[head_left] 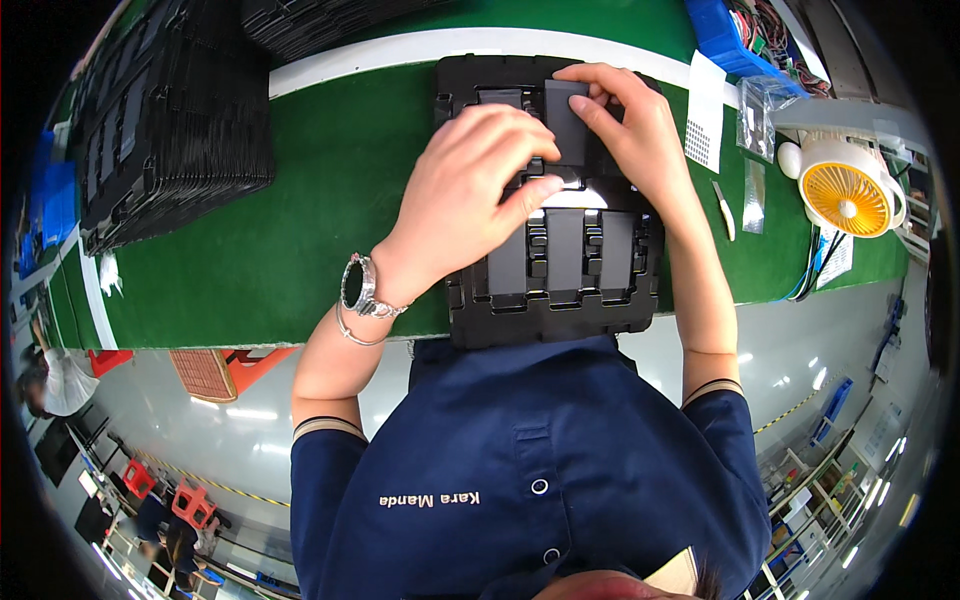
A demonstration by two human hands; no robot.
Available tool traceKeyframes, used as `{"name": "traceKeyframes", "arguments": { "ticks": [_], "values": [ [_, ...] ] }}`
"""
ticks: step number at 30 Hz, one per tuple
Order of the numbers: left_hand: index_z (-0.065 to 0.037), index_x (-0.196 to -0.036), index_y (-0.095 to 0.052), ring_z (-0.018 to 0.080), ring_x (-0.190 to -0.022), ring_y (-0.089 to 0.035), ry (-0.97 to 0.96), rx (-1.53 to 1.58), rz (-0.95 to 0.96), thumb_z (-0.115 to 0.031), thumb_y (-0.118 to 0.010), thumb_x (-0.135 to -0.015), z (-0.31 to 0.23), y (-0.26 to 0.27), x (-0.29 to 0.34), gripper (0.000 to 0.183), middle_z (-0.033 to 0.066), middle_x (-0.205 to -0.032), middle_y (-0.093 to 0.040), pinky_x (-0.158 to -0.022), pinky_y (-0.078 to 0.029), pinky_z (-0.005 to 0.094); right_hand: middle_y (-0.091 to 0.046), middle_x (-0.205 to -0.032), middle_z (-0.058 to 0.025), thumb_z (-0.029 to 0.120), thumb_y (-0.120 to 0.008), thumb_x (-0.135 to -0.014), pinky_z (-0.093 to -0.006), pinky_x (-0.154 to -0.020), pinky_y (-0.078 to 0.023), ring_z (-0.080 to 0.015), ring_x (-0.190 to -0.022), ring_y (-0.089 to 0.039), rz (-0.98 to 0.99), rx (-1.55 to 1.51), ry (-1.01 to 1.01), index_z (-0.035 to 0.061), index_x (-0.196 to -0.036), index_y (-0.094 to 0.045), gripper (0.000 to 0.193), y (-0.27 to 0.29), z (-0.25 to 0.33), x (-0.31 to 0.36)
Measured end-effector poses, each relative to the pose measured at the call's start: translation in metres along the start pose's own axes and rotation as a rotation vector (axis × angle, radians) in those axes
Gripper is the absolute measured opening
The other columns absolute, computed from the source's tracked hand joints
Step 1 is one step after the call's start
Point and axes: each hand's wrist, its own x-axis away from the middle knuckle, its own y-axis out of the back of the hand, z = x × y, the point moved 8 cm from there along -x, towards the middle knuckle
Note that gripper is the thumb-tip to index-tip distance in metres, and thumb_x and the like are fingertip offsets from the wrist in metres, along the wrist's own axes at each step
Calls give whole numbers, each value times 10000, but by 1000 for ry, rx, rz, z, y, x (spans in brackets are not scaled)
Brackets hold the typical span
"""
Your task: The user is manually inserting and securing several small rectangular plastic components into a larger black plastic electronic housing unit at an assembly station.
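Note:
A black moulded plastic tray (pixel 551 325) lies on the green table in front of me. Several flat, dark grey rectangular pieces sit in its slots, among them a near-row piece (pixel 566 250). My right hand (pixel 632 125) is at the tray's far side, thumb and index finger closed around the far end of another dark grey rectangular piece (pixel 570 135). My left hand (pixel 478 185) hovers over the tray's left half, fingers bent and thumb apart from them. Its fingertips come close to that piece's near end; whether they touch it I cannot tell. The left hand covers part of the far row.
A tall stack of black trays (pixel 200 120) stands on the left of the green table (pixel 340 150). To the right lie a white-handled knife (pixel 724 211), a sheet of small labels (pixel 705 112), clear plastic bags (pixel 757 125) and a white-and-yellow fan (pixel 848 195). A blue bin (pixel 722 38) holds wires.

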Motion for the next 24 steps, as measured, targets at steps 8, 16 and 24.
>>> {"name": "traceKeyframes", "arguments": {
  "ticks": [8,16,24],
  "values": [
    [-81,-1159,-632,281,-1271,-443,-85,-223,208,-346,-671,-821,-10,-23,5,431,56,-1285,-564,-1076,-333,471,-547,-1203,-75,107,-741,-710,-409,-923,-437,-296,-1123,-507,166,443,290,83,-1188,-576,506,30,19,28],
    [-77,-1194,-612,269,-1212,-495,-106,-223,156,-315,-675,-820,-13,-25,4,448,62,-1272,-570,-1015,-397,440,-621,-1016,-69,66,-721,-677,-380,-891,-471,-261,-1002,-588,98,583,581,48,-998,-603,342,41,28,33],
    [9,-1052,-600,158,-766,-667,519,1369,71,-471,-427,-998,16,-24,20,513,104,-920,-667,-564,-502,252,-635,-879,-26,123,-704,-617,-339,-695,-513,-218,-806,-603,-386,420,830,86,-876,-699,261,37,119,55]
  ]
}}
